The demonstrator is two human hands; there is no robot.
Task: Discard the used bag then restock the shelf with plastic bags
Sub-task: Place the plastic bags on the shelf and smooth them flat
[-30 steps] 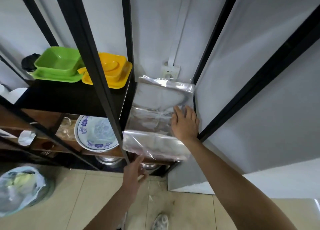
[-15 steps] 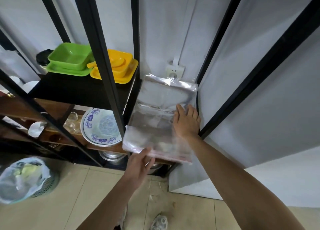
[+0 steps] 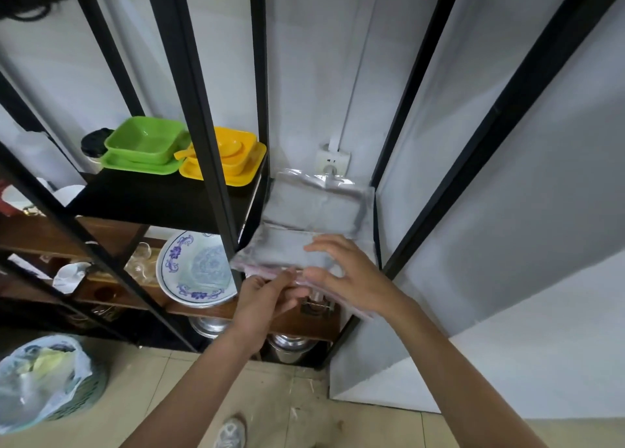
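Plastic bags [image 3: 304, 221], no readable print, pinched by left hand [image 3: 267, 299], right hand [image 3: 348, 272] spread on top.

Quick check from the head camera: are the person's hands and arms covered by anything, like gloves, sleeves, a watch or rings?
Nothing visible. The left hand and right hand are bare, with no gloves, rings or watch in view. Both forearms are uncovered up to the bottom frame edge; no sleeve shows.

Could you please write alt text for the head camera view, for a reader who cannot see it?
Both hands work at a stack of clear plastic bags on a black metal shelf: the left hand pinches the stack's front edge, the right hand rests spread on top. Green dishes and yellow dishes sit on the shelf, and a lined bin stands on the floor.
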